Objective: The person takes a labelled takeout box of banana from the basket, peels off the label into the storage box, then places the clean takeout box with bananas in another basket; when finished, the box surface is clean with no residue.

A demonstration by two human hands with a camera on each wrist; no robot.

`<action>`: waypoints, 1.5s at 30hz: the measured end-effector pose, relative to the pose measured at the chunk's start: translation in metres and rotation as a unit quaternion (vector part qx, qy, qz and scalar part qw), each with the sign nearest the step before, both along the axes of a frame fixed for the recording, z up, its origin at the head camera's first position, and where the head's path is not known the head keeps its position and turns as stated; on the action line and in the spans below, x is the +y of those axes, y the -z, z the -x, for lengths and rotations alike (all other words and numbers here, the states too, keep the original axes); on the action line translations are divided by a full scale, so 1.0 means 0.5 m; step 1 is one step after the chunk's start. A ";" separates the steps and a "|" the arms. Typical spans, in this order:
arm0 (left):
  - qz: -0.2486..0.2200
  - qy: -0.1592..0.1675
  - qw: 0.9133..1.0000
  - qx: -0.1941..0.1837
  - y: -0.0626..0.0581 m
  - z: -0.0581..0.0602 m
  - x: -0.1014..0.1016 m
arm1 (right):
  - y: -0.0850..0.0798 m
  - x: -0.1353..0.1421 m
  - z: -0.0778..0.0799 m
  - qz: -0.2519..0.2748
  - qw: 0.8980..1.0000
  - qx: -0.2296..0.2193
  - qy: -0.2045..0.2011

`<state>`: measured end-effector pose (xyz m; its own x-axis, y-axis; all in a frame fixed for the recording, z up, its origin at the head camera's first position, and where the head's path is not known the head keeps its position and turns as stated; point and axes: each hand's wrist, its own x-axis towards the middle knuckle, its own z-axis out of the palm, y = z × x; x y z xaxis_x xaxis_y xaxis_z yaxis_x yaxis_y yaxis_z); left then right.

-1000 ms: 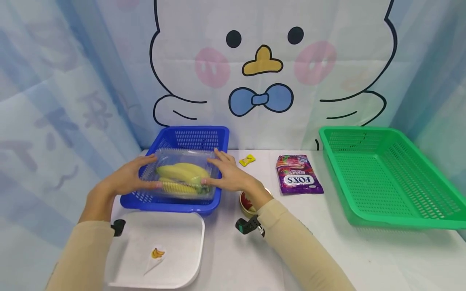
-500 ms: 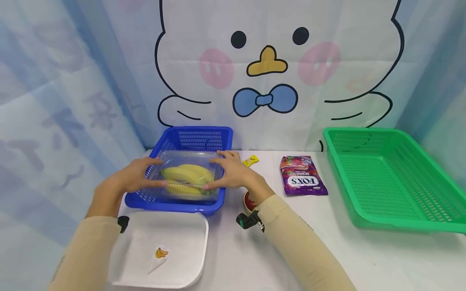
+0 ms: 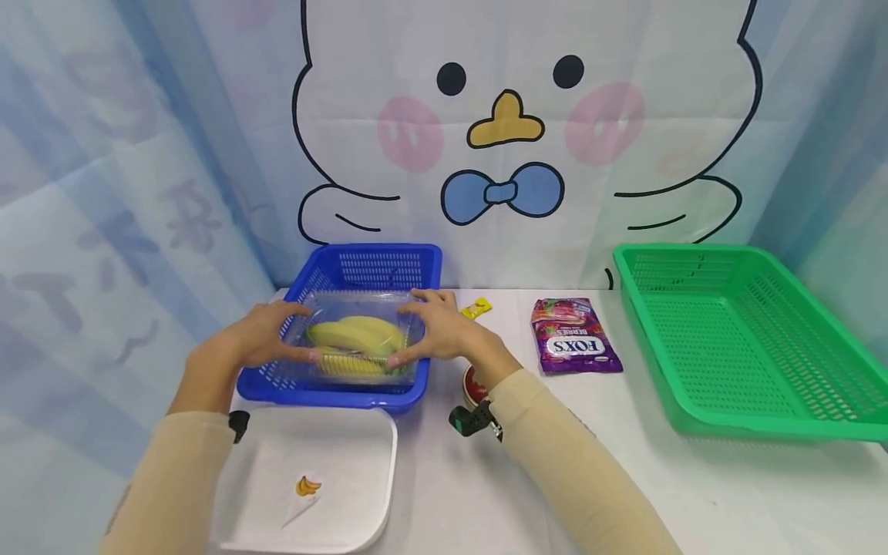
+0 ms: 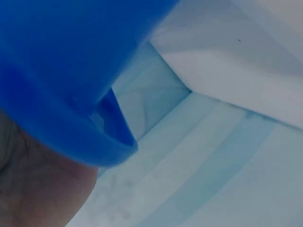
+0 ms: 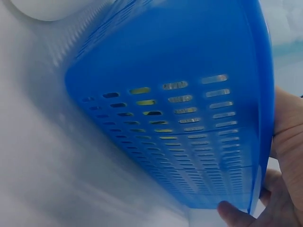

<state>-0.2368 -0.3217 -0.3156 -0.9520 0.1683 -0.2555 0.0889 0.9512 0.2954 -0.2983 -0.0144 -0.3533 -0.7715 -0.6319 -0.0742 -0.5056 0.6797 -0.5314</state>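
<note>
A clear plastic box (image 3: 361, 302) with yellow bananas (image 3: 354, 333) and an ear of corn (image 3: 350, 364) inside sits in the blue basket (image 3: 280, 393). My left hand (image 3: 260, 335) holds the box's left end, thumb at the near corner and fingers at the far side. At the opposite end, my right hand (image 3: 444, 327) holds it the same way, its thumb on the near edge. In the right wrist view the basket's slotted wall (image 5: 165, 56) stands beside the right hand (image 5: 284, 156). The left wrist view shows the basket rim (image 4: 71, 142) over part of the left hand (image 4: 47, 184).
In front of the basket lies a white tray (image 3: 347, 478) with a small banana picture (image 3: 307, 486). Right of it are a yellow wrapped candy (image 3: 476, 308), a purple Fox's bag (image 3: 576, 335) and a round container (image 3: 474, 385) partly behind the right wrist. A green basket (image 3: 756, 428) stands far right.
My right thumb has come down a little to the box's near edge, and the left thumb has edged inward. The box stays in the basket. The head view has shifted slightly.
</note>
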 end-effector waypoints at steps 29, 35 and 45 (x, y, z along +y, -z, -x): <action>-0.051 0.019 0.997 0.055 -0.002 -0.023 -0.022 | 0.006 0.019 -0.031 0.062 0.996 0.060 -0.024; -0.074 0.024 0.994 0.073 -0.003 -0.034 -0.018 | -0.015 0.070 -0.053 0.066 0.995 0.067 -0.029; -0.090 0.040 0.989 0.114 -0.006 -0.051 0.018 | -0.020 0.172 -0.087 0.035 0.996 0.078 -0.010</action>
<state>-0.2111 -0.3129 -0.3125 -0.9632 0.2688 0.0041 0.2453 0.8726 0.4223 -0.2549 0.0719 -0.3433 -0.7580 -0.6461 0.0897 -0.5982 0.6336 -0.4907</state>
